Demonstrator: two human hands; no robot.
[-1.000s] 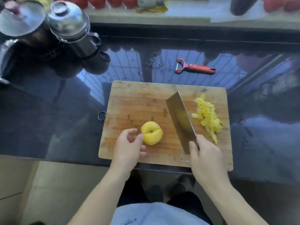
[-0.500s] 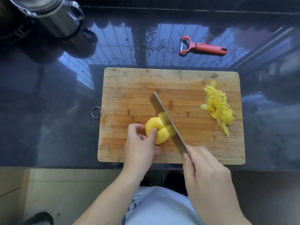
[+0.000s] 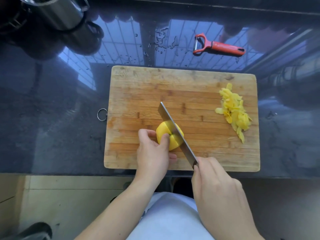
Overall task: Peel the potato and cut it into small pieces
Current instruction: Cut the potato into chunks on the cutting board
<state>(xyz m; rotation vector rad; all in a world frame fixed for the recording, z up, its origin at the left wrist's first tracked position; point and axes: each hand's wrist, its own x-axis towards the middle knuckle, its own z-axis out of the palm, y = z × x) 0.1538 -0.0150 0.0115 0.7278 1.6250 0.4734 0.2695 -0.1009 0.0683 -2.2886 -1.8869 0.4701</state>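
Note:
A peeled yellow potato (image 3: pixel 163 131) sits on the wooden cutting board (image 3: pixel 181 87), near its front left. My left hand (image 3: pixel 153 153) holds the potato from the left, with fingers curled over its top and near side. My right hand (image 3: pixel 216 187) grips the handle of a cleaver (image 3: pixel 174 129). The blade runs diagonally across the potato, edge down in its middle. A pile of yellow peels (image 3: pixel 233 111) lies at the board's right side.
A red peeler (image 3: pixel 220 46) lies on the dark glossy counter (image 3: pixel 52 118) behind the board. Steel pots (image 3: pixel 57 13) stand at the back left. The counter's front edge runs just below the board, with the floor beneath.
The cleaver has come left from beside the peels and down onto the potato's middle. My left hand closed further round the potato. The camera tilted down.

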